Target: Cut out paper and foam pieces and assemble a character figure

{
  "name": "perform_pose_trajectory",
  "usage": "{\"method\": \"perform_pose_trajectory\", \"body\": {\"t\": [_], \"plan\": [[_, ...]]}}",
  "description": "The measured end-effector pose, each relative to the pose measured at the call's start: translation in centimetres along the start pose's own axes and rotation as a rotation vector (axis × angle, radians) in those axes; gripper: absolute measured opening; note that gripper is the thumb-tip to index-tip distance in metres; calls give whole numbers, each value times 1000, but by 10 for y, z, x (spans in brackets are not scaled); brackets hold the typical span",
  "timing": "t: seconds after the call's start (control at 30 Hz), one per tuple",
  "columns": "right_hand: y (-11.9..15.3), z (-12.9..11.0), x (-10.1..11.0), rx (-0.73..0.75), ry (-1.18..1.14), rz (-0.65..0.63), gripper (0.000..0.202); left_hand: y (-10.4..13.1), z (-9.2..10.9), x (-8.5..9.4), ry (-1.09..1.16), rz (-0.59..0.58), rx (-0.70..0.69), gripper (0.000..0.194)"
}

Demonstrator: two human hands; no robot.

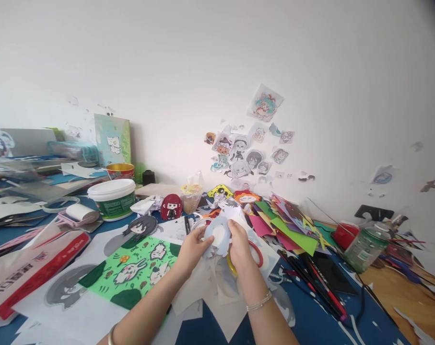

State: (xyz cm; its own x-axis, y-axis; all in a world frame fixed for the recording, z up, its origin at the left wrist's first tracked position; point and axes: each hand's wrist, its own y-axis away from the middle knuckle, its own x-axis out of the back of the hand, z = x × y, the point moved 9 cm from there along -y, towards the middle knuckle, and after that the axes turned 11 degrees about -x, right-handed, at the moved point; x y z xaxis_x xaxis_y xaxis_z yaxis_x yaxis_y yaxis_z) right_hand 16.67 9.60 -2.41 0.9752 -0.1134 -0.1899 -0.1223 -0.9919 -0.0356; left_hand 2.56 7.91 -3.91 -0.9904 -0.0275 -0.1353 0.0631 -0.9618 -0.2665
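Observation:
A pale blue paper cutout (211, 230) with a white middle and a jagged lower edge is held up between my two hands. My left hand (196, 249) pinches its left edge, thumb on the front. At its right edge, the fingers of my right hand (240, 244) are closed on the paper. Scissors with red and yellow handle loops (256, 254) show on both sides of my right hand; whether that hand touches them I cannot tell. Below lie loose white paper sheets (222, 306). Left of my left hand is a green drawing (134, 273) with cartoon animals.
Coloured paper sheets (278, 220) are piled behind my right hand. Pens (321, 282) and a plastic jar (368, 244) stand or lie to the right. A white-lidded tub (112, 199), a tape roll (81, 214) and a red-and-white bag (37, 273) are at left.

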Motion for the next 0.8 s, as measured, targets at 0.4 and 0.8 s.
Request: {"method": "perform_pose_trajectory", "body": {"t": [0.4, 0.8], "plan": [[7, -13, -5, 158, 363, 93, 12, -1, 0, -2, 77, -23, -14, 37], [7, -17, -11, 219, 480, 91, 13, 0, 2, 0, 79, 5, -18, 41]]}}
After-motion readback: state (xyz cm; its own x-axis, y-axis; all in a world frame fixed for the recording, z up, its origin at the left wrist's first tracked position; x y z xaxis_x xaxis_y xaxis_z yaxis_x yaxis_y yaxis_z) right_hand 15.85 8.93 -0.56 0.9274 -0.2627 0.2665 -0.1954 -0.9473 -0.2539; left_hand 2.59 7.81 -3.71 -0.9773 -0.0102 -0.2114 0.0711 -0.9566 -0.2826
